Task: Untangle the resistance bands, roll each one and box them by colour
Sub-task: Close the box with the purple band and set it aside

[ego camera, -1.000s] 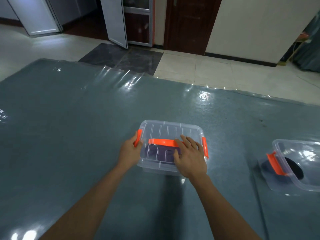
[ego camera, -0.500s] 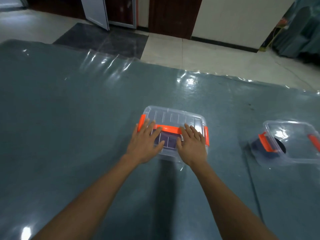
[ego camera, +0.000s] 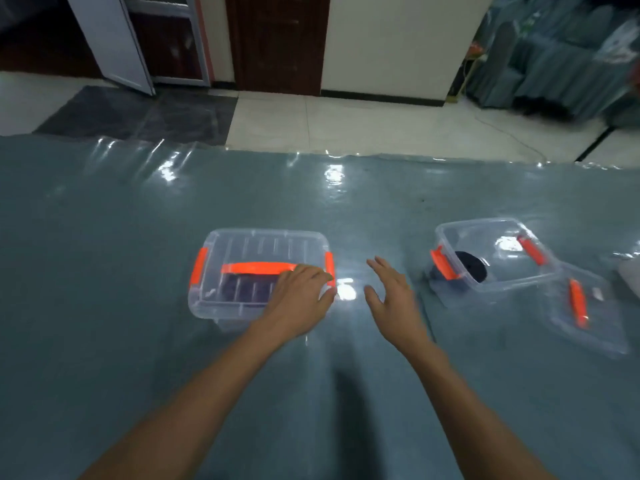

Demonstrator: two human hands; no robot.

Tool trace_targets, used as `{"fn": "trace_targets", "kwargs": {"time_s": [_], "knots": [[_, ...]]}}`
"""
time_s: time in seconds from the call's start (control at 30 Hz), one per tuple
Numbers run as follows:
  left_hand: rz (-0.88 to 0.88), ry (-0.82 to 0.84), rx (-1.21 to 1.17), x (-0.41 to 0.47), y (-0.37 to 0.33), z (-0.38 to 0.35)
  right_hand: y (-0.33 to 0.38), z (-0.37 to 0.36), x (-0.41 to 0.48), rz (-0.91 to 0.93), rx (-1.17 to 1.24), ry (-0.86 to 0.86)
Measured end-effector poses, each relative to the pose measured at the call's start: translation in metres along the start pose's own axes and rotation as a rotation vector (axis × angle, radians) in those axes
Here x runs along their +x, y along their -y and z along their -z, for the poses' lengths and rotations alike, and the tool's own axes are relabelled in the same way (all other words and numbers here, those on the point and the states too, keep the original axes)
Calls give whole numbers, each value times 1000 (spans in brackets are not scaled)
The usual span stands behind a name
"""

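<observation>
From the head camera, a wide table with a blue-grey cover under a glossy clear sheet fills the lower part of the view. Beyond it are pale floor tiles and a dark wooden door. Near the middle of the table stands a clear lidded box with an orange handle across its lid and an orange latch at each end. A dark purple band shows through its ribbed lid, lying inside. The left hand rests on the right near corner of this lid. Its fingers are bent a little toward the right-hand latch and the thumb lies along the near edge. Whether it grips the lid or only presses on it I cannot tell. The right hand hangs over the bare table between the two boxes, fingers straight and spread, holding nothing and touching neither box. To the right, well apart from the first, stands an open box with orange latches, and a rolled black band sits inside it against the left end. Its loose lid, with an orange handle of its own, lies flat on the table just to the near right, and the box's near right corner overlaps it.
</observation>
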State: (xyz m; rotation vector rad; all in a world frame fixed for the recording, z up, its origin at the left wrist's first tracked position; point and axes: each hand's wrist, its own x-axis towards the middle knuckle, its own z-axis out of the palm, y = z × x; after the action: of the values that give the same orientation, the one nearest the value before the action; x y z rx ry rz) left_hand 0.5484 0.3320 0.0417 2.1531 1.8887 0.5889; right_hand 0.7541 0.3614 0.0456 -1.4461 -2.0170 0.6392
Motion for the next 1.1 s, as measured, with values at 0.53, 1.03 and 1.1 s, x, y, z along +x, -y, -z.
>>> {"fn": "trace_targets", "kwargs": {"time_s": [0.53, 1.03, 1.1], "knots": [[-231, 94, 94, 164, -339, -204, -372, 281, -20, -515, 177, -210], [-235, -23, 309, 188, -312, -242, -532, 325, -17, -988, -139, -212], [-239, -34, 309, 189, -312, -243, -538, 325, -16, -1009, -119, -250]]}}
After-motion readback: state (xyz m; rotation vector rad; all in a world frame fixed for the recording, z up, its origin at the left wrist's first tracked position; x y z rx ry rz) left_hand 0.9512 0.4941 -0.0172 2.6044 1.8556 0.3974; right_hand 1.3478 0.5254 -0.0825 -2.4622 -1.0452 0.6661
